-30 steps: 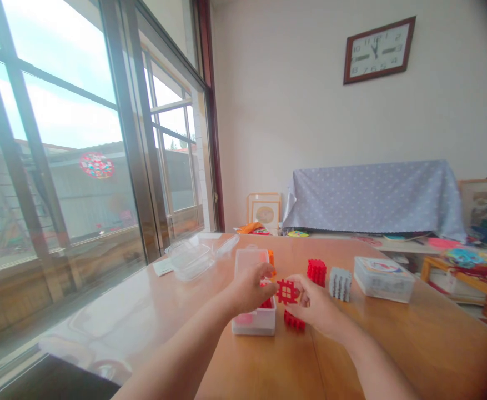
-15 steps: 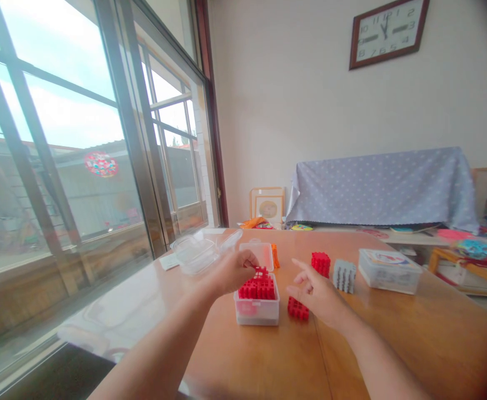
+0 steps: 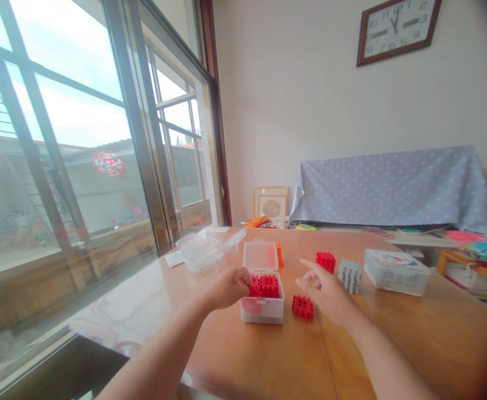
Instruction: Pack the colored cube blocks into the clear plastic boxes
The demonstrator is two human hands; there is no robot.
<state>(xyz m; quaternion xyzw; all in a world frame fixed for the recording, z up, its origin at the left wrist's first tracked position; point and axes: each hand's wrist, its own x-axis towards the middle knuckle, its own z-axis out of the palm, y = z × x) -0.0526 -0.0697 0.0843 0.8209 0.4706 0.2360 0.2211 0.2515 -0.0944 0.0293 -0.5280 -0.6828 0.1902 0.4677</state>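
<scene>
My left hand (image 3: pixel 231 288) is at the left side of a clear plastic box (image 3: pixel 262 315). Its thumb and fingers pinch a red notched plastic building block (image 3: pixel 255 288), partly hidden by the fingertips. More red blocks (image 3: pixel 270 285) fill the top of the box. My right hand (image 3: pixel 325 288) hovers to the right of the box, index finger stretched out and the others loosely bent, holding nothing. Below its fingertips a small red block stack (image 3: pixel 302 306) lies on the table. Just beyond this hand stand another red stack (image 3: pixel 325 261) and a grey block stack (image 3: pixel 350 276).
The box's open lid (image 3: pixel 260 255) is behind it, with orange blocks (image 3: pixel 280 255) alongside. A clear empty container (image 3: pixel 199 253) stands back left on the wooden table (image 3: pixel 264 361). A lidded clear box (image 3: pixel 396 272) sits at the right. Windows line the left side.
My left hand has lowered and the red block it pinches now sits down among the blocks in the box. My right hand stays beside the box, its pose nearly unchanged. The view has shifted slightly.
</scene>
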